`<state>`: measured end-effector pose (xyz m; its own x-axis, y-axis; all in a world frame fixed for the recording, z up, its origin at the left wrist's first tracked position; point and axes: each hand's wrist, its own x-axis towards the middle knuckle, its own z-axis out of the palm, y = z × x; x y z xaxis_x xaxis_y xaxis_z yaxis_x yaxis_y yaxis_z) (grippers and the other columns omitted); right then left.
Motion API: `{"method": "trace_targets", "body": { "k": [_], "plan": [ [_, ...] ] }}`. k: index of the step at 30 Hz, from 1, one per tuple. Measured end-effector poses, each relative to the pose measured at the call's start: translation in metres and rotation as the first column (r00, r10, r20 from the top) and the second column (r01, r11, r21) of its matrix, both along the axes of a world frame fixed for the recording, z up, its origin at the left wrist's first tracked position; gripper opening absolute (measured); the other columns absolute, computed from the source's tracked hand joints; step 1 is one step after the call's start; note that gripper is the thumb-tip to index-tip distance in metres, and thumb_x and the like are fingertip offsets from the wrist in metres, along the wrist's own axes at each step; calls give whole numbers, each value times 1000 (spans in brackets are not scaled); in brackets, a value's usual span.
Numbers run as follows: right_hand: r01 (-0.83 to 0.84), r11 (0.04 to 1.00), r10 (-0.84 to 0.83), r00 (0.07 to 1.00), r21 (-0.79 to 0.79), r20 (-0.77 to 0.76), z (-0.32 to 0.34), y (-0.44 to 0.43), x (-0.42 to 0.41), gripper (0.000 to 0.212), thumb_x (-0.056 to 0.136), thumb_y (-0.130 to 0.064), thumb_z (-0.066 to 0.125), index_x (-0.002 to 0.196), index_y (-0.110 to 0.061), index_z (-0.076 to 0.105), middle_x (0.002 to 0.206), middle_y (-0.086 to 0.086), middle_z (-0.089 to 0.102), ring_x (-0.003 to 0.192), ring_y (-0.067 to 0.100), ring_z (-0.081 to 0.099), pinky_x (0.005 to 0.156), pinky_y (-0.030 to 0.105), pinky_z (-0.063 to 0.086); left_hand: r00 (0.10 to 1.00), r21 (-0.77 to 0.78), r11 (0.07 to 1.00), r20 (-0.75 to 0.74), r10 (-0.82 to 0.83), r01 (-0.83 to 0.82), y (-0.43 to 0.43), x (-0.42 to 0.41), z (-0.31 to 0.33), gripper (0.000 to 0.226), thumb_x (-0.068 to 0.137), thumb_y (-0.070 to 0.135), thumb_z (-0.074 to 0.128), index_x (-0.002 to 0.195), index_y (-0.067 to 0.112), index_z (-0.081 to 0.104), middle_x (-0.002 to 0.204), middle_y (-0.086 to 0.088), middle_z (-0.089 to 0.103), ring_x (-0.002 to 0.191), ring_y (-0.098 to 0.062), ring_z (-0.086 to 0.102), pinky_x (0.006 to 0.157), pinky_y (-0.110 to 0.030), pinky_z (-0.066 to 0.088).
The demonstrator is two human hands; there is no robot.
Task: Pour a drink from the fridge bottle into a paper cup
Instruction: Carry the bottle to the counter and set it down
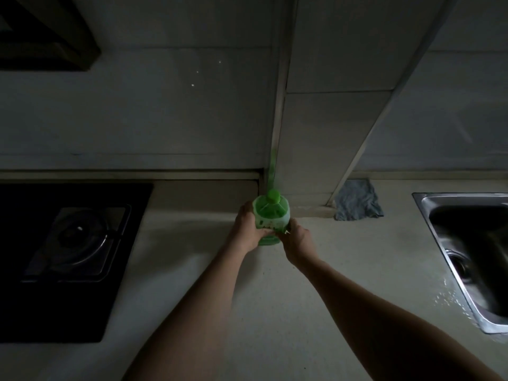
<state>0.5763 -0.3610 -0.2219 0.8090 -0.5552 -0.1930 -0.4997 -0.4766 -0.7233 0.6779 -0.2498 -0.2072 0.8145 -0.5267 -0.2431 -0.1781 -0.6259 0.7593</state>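
1. My left fingers [262, 232] and right fingers [293, 223] curl around the green bottle [270, 214], which stands upright on the counter [275, 312] between hob [77, 243] and sink [467, 243].
2. Its cap [273, 196] is on; nothing poured yet.
3. No paper cup shows. Dim light hides the label and liquid level.

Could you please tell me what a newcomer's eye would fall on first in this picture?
The bright green bottle, upright with its cap on, stands out mid-frame in the dim kitchen, gripped by the left hand and right hand. A dark gas stove lies to the left, a steel sink to the right, and a grey-blue cloth against the wall behind.
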Motion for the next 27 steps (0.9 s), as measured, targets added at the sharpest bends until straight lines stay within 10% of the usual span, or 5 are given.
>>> {"method": "trace_targets", "body": {
  "k": [11,17,27],
  "plan": [
    [-125,979,117,992,-161,-54,-9,3,-37,48,96,-30,57,136,-8,46,134,13,57,120,23,57,98,29,49,1000,159,987,-11,24,-22,29,-8,-2,101,71,45,83,150,14,28,147,-8,42,133,-27,46,106,-44,45],
    [-264,917,246,964,-297,-100,0,0,-55,33,100,-30,49,125,-10,55,121,11,64,105,21,62,86,30,53,974,385,923,216,-66,-23,89,-34,15,29,94,41,58,115,21,60,122,-1,59,111,-22,58,86,-32,48],
    [-708,485,667,679,-513,-307,42,28,-73,42,101,-42,36,129,-14,48,125,7,61,103,26,64,83,41,55,927,662,737,347,-140,-137,177,-133,65,22,98,30,46,107,16,60,114,-6,60,102,-28,61,84,-35,47]
  ]
}}
